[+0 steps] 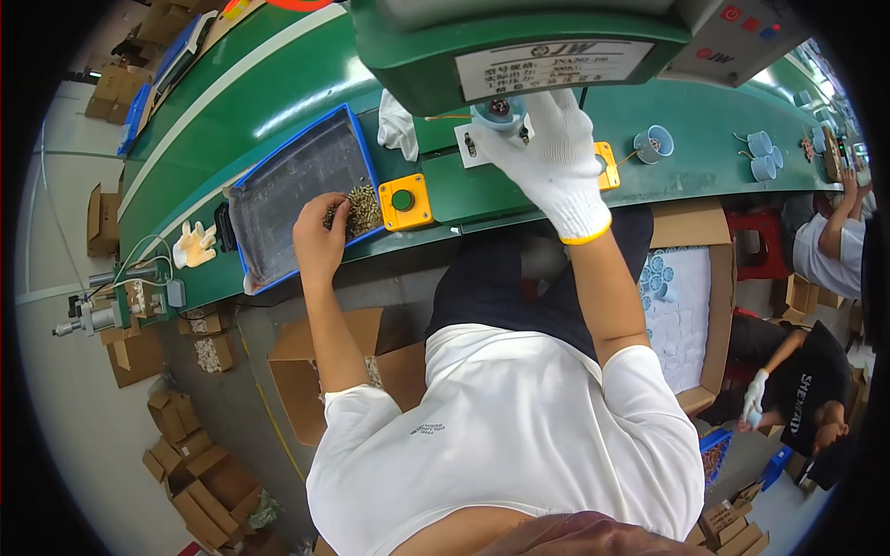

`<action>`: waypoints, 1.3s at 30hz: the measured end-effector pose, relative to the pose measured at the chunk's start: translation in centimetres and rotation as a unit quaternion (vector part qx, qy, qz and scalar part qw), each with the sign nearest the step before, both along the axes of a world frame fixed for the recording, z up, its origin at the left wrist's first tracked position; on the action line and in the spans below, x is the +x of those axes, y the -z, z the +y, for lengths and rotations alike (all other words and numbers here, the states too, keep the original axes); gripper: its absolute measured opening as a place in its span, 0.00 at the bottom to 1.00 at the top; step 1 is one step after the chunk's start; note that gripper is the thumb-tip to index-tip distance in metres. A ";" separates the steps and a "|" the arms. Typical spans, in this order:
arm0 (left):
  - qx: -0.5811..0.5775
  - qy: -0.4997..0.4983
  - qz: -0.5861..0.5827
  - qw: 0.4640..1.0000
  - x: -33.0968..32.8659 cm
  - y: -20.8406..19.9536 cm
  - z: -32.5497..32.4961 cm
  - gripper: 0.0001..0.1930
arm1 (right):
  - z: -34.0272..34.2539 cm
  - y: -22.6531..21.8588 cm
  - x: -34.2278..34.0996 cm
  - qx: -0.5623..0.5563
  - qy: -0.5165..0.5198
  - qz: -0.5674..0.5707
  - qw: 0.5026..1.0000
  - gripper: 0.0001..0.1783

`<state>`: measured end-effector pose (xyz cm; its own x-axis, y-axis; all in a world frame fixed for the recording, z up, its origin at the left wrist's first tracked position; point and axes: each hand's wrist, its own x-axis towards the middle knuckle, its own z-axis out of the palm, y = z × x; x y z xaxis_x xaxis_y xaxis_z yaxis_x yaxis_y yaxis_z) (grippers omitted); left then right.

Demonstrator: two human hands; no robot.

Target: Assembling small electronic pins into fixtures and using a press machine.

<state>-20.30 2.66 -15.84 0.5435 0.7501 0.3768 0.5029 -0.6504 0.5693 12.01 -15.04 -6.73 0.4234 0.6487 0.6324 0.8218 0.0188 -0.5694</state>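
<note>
My bare left hand [322, 232] reaches over the near edge of a blue-rimmed tray [243, 243]. Its fingers are drawn together at a pile of small brass-coloured metal parts [364, 211]; what lies between the fingertips is too small to name. My right hand [554, 153], in a white knitted glove, is under the head of a green press [408, 60]. Thumb and fingers close around a light blue plastic cup [484, 116] with something dark and coppery inside. The cup is at a metal fixture [471, 148], partly hidden by the glove.
Yellow boxes with a green button [402, 200] and a second button [604, 165] flank the fixture. More blue cups [654, 144] stand right on the green bench. A white cloth [397, 127], a loose glove [194, 245] and an open carton [718, 306] lie around; co-workers sit at right.
</note>
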 end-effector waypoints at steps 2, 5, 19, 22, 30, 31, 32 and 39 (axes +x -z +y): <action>0.024 0.013 -0.038 0.999 0.9 -0.6 -1.3 0.06 | -0.6 -0.9 0.2 -0.062 0.011 0.011 0.998 0.35; 0.060 0.087 -0.098 0.990 3.1 -1.3 -5.7 0.06 | -3.0 1.2 1.0 0.105 0.013 -0.036 0.994 0.23; 0.083 0.085 -0.146 0.982 7.1 -2.1 -6.3 0.06 | -7.6 15.5 7.9 0.188 0.001 0.160 0.969 0.23; 0.007 0.088 -0.207 0.974 8.6 -2.8 -7.4 0.06 | -8.0 15.3 7.6 0.177 -0.007 0.161 0.971 0.22; -0.055 0.096 -0.160 0.981 12.4 -3.2 -7.0 0.09 | -8.2 14.0 7.6 0.161 0.005 0.161 0.974 0.17; -0.070 0.086 -0.133 0.985 12.0 -3.1 -7.1 0.08 | -8.0 13.7 7.5 0.161 0.010 0.144 0.976 0.17; -0.070 0.082 -0.124 0.986 11.6 -3.2 -7.1 0.07 | -7.8 13.5 7.4 0.159 0.013 0.127 0.979 0.16; -0.124 0.093 -0.174 0.973 11.6 -2.1 -6.6 0.07 | -8.0 13.8 7.5 0.168 0.012 0.157 0.973 0.15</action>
